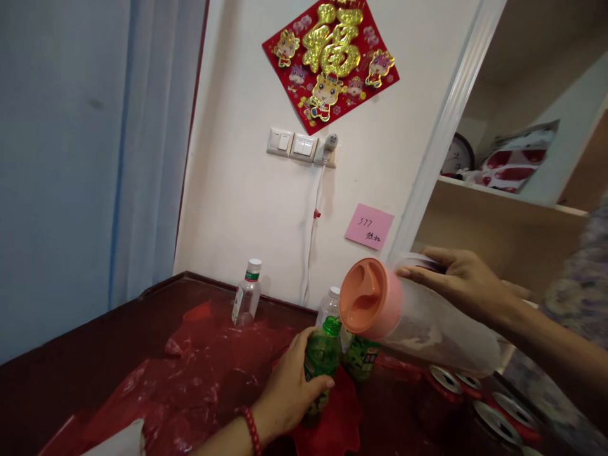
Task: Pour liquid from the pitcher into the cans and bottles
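Note:
My left hand (292,386), with a red bead bracelet at its wrist, is wrapped round a green plastic bottle (323,348) standing over a red scalloped dish (342,411). My right hand (463,278) grips the handle of a frosted pitcher (437,329). The pitcher is tipped to the left, and its orange lid (368,297) is right at the green bottle's open mouth. A thin trickle seems to show between the lid's edge and the mouth. Behind them are a green can (361,359) and a clear white-capped bottle (329,305).
Another clear bottle (247,294) stands near the wall. Crumpled red plastic film (190,380) covers the table's left part. Several open cans (441,392) stand at the lower right, below the pitcher. A shelf (503,193) is at the right, a blue curtain (147,145) at the left.

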Action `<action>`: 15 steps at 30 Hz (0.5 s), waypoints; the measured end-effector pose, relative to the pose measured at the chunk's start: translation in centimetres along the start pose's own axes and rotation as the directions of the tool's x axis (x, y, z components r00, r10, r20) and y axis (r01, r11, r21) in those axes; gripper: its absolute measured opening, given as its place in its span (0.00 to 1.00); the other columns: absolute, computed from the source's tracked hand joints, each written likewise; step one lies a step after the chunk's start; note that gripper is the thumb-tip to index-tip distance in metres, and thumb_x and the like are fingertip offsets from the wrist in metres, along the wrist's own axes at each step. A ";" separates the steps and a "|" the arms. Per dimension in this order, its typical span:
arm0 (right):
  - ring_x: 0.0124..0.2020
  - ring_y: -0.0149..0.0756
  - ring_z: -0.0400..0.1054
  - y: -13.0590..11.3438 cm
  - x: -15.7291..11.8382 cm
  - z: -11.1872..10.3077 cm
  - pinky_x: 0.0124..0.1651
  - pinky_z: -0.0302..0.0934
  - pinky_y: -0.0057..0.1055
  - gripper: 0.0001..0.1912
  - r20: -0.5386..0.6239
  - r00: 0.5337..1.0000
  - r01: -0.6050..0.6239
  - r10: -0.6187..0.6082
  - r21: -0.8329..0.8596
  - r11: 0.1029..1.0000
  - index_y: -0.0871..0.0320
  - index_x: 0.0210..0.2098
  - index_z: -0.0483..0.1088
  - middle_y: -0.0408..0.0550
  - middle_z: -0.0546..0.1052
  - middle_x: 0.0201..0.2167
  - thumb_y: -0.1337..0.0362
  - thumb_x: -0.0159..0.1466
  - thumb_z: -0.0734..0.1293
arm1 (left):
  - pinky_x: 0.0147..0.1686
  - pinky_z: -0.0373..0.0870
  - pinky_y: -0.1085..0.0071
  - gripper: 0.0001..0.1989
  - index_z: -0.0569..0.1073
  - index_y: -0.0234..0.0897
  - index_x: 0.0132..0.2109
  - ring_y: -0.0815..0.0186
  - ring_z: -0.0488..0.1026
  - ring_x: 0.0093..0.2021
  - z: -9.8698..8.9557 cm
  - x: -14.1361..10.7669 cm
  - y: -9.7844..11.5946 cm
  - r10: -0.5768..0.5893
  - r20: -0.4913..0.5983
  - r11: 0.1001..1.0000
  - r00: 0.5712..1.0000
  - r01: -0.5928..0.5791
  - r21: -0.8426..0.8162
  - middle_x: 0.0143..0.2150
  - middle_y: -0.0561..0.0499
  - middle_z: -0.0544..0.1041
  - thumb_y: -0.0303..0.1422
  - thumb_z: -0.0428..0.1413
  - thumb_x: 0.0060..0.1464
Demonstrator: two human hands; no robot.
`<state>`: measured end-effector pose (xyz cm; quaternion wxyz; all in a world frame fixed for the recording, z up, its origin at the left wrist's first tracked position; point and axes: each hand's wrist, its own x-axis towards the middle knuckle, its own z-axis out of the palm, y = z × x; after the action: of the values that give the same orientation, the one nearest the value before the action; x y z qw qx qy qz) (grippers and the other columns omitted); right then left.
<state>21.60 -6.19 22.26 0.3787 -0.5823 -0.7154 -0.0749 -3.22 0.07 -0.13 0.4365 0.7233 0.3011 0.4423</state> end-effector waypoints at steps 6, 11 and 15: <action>0.25 0.38 0.66 0.1 0.0 0.0 0.24 0.58 0.29 0.28 0.022 1.000 -0.016 0.015 0.033 0.999 0.57 0.27 0.72 0.46 0.71 0.23 0.36 0.59 0.71 | 0.64 0.61 0.60 0.38 0.64 0.43 0.63 0.54 0.67 0.63 0.1 0.0 -0.3 0.026 -0.002 1.000 1.000 -0.026 -0.016 0.63 0.47 0.72 0.24 0.61 0.43; 0.25 0.37 0.65 0.0 0.0 -0.1 0.23 0.56 0.29 0.28 0.024 1.000 -0.009 0.008 0.036 0.999 0.57 0.27 0.72 0.45 0.70 0.22 0.36 0.59 0.71 | 0.63 0.62 0.60 0.38 0.65 0.44 0.63 0.53 0.67 0.62 0.1 0.0 -0.1 0.015 -0.005 1.000 1.000 -0.015 -0.015 0.63 0.47 0.72 0.24 0.61 0.43; 0.24 0.37 0.64 -0.3 0.0 -0.2 0.22 0.54 0.29 0.29 0.034 0.999 -0.022 0.021 0.032 0.999 0.57 0.27 0.72 0.46 0.70 0.22 0.36 0.58 0.72 | 0.64 0.61 0.59 0.39 0.64 0.44 0.64 0.53 0.67 0.63 0.2 0.0 -0.4 0.014 -0.004 1.000 1.000 -0.014 -0.019 0.64 0.46 0.71 0.23 0.61 0.43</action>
<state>21.42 -6.34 22.48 0.3767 -0.5848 -0.7167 -0.0493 -3.09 0.17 -0.50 0.4394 0.7204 0.2926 0.4498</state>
